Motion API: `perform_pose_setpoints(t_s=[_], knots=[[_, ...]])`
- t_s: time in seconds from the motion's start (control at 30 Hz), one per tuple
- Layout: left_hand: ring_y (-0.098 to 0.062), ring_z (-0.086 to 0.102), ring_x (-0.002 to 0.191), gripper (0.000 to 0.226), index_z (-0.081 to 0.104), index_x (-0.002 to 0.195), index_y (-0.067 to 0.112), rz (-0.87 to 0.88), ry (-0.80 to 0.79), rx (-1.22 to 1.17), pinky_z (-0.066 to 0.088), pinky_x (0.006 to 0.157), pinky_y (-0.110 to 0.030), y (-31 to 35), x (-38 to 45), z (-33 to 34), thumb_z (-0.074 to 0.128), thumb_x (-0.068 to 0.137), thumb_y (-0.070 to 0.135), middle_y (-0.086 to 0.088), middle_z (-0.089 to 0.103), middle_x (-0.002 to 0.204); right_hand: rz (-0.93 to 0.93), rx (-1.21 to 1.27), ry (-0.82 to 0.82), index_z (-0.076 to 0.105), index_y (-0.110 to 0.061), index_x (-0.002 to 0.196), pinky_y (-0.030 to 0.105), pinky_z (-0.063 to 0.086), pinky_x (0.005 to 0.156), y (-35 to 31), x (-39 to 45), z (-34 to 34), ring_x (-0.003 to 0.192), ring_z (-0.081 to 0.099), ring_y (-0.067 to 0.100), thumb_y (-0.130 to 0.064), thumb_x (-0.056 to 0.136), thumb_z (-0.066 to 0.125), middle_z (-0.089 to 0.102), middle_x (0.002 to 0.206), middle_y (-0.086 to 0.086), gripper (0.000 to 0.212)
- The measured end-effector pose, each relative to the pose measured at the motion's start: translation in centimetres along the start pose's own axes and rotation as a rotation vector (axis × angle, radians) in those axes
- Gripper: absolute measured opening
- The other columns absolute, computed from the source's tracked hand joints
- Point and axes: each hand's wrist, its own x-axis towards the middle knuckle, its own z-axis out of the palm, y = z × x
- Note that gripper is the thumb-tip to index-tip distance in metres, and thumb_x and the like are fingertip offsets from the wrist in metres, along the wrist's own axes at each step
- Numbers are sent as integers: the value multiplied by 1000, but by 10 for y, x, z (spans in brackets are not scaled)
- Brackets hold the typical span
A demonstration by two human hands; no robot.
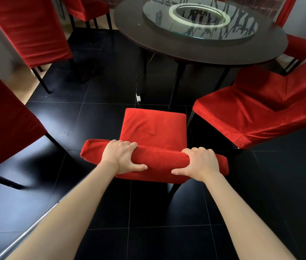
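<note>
**A:** In the head view, where does the chair [154, 128] stand?

**B:** On the dark tiled floor [110, 81], straight in front of the person. It sits between the left-hand chair [3, 119] and the right-hand chair [261, 109]. Its seat front stops short of the round desk [129, 29]; it isn't tucked under.

**A:** And the hands?

**B:** Both are on the top rail [157, 160] of the backrest. The left hand [122, 156] grips left of centre and the right hand [199, 162] right of centre. The fingers [127, 144] curl over the far side and the thumbs lie along the near face. Each hand is wrapped round the padded rail and holds nothing else.

**A:** Why hold it there?

**B:** My guess is that the rail is the highest and handiest part to take. Two hands set apart would also stop the chair swivelling while it is pushed or dragged.

**A:** Which way does it point?

**B:** The seat points away from the person, toward the desk with its glass turntable [242, 29], and the back faces the person. The rail's long axis runs left to right across the view. It is a little skewed, with its right end slightly nearer the person, so I judge the chair isn't quite square to the desk.
</note>
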Motion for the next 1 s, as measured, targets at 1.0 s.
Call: perform_pose_setpoints(t_s=[1.0], knots=[[-21, 63, 76, 96, 56, 103, 20, -147, 40, 88, 31, 67, -31, 35, -13, 3, 21, 53, 94, 3, 67, 84, -125, -30, 87, 61, -29, 117, 34, 43, 75, 27, -4, 11, 76, 61, 16, -102, 49, 18, 65, 79, -10, 108]])
